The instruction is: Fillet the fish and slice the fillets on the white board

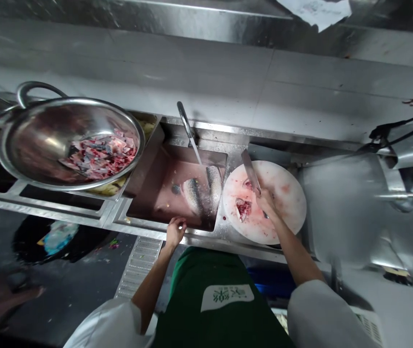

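My right hand [265, 202] is closed around the handle of a cleaver [250, 170], its blade pointing up and left over the round white cutting board [291, 200]. A bloody cut piece of fish [243, 210] lies on the board left of that hand, with a smaller scrap beside the blade. My left hand [176, 232] is at the front rim of the sink [148, 205], fingers curled; whatever they may hold is hidden. Inside the sink are two scaly fish pieces, one fish piece [192, 195] near the drain and another fish piece [213, 181] by the right wall.
Water runs from a tap [185, 121] into the sink. A large steel bowl [32, 150] with chopped fish [103, 154] stands to the left. Right of the board is a steel surface [344, 208]. A dark bin [28, 241] sits low on the left.
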